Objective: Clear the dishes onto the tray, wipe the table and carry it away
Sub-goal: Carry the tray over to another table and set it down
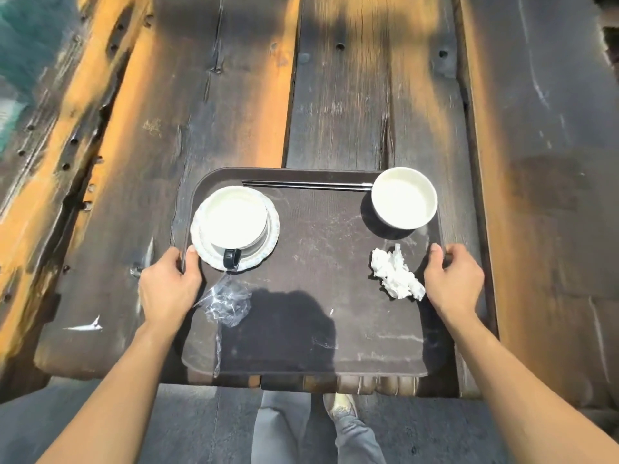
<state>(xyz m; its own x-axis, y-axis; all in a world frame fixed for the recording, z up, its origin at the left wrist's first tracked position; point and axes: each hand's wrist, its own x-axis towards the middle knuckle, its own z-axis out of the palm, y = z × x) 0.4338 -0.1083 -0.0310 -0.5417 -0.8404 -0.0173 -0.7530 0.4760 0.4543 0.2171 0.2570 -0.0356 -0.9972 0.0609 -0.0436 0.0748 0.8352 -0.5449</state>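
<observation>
A dark brown tray (311, 262) lies at the near edge of the wooden table (214, 105). My left hand (167, 283) grips its left rim and my right hand (455, 279) grips its right rim. On the tray's far left a cup with a dark handle (234, 219) stands on a white saucer (268, 249). A white bowl (403, 197) sits at the far right, with black chopsticks (306, 185) along the far rim. A crumpled white napkin (397, 279) lies near my right hand, and clear plastic wrap (227, 303) near my left.
The table is made of dark, worn planks with orange sunlit streaks and gaps between boards. Small white scraps (85, 326) lie on the table left of the tray. Below the table edge I see grey trousers and a shoe (340, 408) on grey floor.
</observation>
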